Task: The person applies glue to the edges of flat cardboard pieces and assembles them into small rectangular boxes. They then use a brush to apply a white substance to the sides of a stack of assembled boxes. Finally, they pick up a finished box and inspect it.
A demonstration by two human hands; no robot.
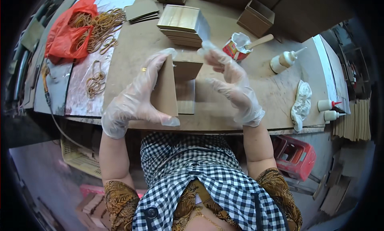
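Both my hands wear clear plastic gloves. My left hand [134,96] clasps a brown board panel [166,91] on edge, fingers at its far end and thumb at its near end. Just right of that panel, another brown board [187,69] stands crosswise, and a lighter flat board [186,98] lies in front of it. Whether these boards are joined cannot be made out. My right hand [236,81] hovers to their right, fingers spread and nothing in them. Beyond the hands sits a stack of boards [180,21] with a pale, shiny top.
An open tin [237,47] with a wooden-handled tool [260,42] and a glue bottle [284,62] stand at right, near a crumpled white cloth [302,103]. An open brown box [256,18] is farther back. Rubber bands [98,25] spill from a red bag [66,35] at left.
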